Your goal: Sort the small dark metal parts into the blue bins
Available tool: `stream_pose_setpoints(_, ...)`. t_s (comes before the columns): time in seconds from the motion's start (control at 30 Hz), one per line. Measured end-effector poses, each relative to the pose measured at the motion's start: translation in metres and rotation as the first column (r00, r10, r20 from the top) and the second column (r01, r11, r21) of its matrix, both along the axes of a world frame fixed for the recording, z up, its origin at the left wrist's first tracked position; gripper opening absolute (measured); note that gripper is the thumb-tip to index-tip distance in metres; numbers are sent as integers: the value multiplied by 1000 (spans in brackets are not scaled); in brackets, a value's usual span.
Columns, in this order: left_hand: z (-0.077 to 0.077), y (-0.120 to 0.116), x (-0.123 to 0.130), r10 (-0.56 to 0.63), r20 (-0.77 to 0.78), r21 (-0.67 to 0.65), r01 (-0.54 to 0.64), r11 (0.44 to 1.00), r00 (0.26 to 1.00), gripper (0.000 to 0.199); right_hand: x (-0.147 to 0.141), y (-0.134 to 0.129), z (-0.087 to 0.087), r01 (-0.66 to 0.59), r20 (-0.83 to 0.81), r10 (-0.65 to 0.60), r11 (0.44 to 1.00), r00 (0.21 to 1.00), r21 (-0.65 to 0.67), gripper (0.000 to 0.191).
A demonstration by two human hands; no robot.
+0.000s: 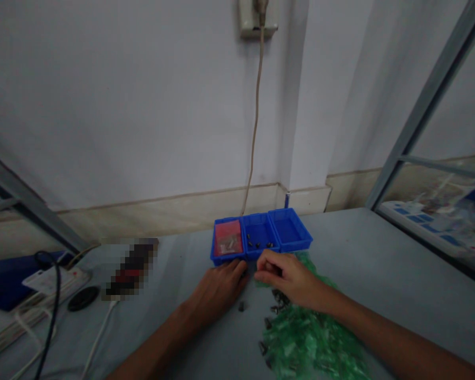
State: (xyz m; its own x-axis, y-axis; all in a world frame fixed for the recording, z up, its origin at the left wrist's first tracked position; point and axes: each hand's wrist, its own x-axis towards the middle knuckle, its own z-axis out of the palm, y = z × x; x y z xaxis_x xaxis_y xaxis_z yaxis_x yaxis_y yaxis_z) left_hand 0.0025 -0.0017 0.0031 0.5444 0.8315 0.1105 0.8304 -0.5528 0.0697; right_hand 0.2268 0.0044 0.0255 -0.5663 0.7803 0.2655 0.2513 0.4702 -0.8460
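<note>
Three joined blue bins stand near the wall. The left bin (pixel 213 248) holds a pink sheet (pixel 227 230) and a clear bag of small parts; a few dark parts lie in the middle bin (pixel 259 224); the right bin (pixel 288 229) looks bare. My left hand (pixel 225 285) rests on the table before the left bin, fingers curled together, their contents hidden. Above the dark metal parts (pixel 279 298), my right hand (pixel 285 277) has thumb and fingers pinched; anything between them is too small to tell. Green plastic bags (pixel 314 343) lie beneath my right forearm.
A single dark part (pixel 241 306) lies between my hands. On the left are a pixelated object (pixel 132 269) with a white cable, a black disc (pixel 83 298) and a power strip (pixel 69 279). Metal frame posts (pixel 423 100) flank the table (pixel 399 253).
</note>
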Motion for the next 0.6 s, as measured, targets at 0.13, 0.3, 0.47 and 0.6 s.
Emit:
stream_pose_setpoints(0.13, -1, 0, 0, -5, 12, 8, 5, 1000, 1000, 16, -1, 0, 1, 35, -64, -37, 999, 997, -37, 25)
stream_pose_setpoints(0.3, 1, -1, 0, -8, 6, 0, 8, 1000, 1000, 14, -2, 0, 4, 32, -157, -38, 999, 987, -36, 25)
stream_pose_setpoints(0.47, 1, -1, 1, 4, 6, 4, -4, 1000, 1000, 15, -1, 4, 4, 29, -227, -47, 996, 973, -84, 25)
stream_pose_setpoints(0.6, 1, -1, 1, 3, 2, 6, -3, 1000, 1000, 16, 0, 4, 3, 33, -238, -59, 993, 969, -110, 27)
